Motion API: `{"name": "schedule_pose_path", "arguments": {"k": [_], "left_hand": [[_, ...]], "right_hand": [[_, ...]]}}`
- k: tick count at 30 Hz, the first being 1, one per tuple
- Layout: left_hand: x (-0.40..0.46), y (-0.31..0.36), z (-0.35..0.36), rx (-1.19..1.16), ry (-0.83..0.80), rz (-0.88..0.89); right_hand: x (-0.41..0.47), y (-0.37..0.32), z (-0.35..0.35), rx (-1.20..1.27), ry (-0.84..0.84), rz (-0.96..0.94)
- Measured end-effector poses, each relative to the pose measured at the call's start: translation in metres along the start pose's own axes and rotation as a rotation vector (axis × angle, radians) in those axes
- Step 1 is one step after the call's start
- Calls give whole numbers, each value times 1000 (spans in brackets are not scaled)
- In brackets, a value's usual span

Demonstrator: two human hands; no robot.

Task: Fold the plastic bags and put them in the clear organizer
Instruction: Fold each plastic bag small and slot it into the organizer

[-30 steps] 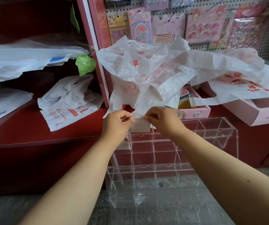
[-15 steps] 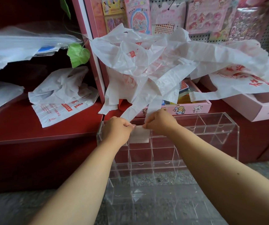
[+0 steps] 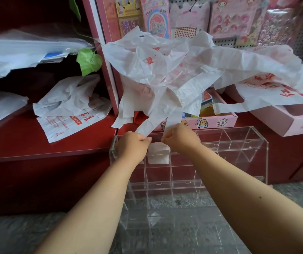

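Note:
A clear acrylic organizer [image 3: 257, 143] with several compartments stands on the floor against the red cabinet. A folded white plastic bag [image 3: 157, 153] sits in an upper-left compartment. My left hand [image 3: 131, 145] and my right hand [image 3: 181, 137] hover over that compartment, each pinching a handle strip of a white plastic bag [image 3: 158, 114] that hangs from the crumpled pile of white bags with red print [image 3: 165, 66] above.
More white bags [image 3: 70, 110] lie on the red shelf [image 3: 19, 143] at left. Pink boxes [image 3: 220, 121] stand behind the organizer, another pink box [image 3: 297, 121] at right. A pegboard with sticker packs [image 3: 229, 17] is behind. Grey floor [image 3: 19, 233] lies below.
Both hands have moved down from in front of the pile to the organizer's top left. The folded bag they held now sits in the compartment; the camera tilted down.

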State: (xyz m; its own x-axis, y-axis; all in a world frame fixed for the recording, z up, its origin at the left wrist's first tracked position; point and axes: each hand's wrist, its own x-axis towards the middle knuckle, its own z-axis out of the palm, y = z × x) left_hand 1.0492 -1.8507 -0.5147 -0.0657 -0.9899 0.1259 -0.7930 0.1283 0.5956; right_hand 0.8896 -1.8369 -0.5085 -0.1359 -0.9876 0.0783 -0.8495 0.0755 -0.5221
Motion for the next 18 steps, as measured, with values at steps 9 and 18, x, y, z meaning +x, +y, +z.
{"name": "schedule_pose_path", "arguments": {"k": [9,18], "left_hand": [[-12,-1,-18,-248,28,46],[-7,12,-50,-363,76,15]], "right_hand": [[-16,0,-13,315,51,18],[-21,-5,-23,491,40,75]]}}
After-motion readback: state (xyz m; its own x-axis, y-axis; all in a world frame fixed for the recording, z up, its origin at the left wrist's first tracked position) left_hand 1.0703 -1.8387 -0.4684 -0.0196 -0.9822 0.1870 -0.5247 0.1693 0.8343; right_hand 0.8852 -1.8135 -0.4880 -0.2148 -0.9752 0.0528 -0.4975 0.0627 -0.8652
